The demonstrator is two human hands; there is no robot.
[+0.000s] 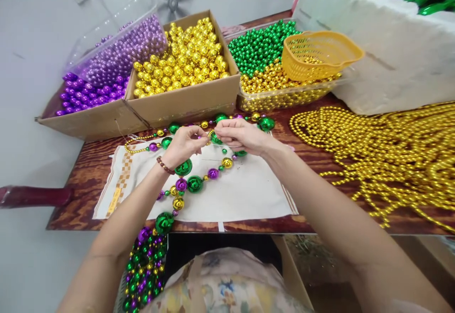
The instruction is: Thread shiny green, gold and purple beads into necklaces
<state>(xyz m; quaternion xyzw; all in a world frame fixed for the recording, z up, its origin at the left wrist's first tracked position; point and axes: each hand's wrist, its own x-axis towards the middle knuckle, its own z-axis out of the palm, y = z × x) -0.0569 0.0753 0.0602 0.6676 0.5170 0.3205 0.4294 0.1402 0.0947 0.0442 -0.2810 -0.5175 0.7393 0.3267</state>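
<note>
Close together above a white cloth (241, 194), both my hands are closed in a pinch. A thin pale string (222, 145) runs between their fingertips. My left hand (186, 144), with a brown bead bracelet on its wrist, holds the string at thumb and forefinger. My right hand (240, 135) pinches it from the other side, fingers curled. Small gold beads show near the right fingertips. Under and around the hands lies a bead garland (195, 184) of green, purple and gold balls; part of it is hidden by the hands.
Behind stand a cardboard box (192, 97) of gold and purple beads, a plastic tub (280, 102) of green and gold beads with a yellow basket (320, 69), and a foam box (362, 52). Gold bead strands (373, 161) cover the right. More garland (147, 265) hangs below the table's front edge.
</note>
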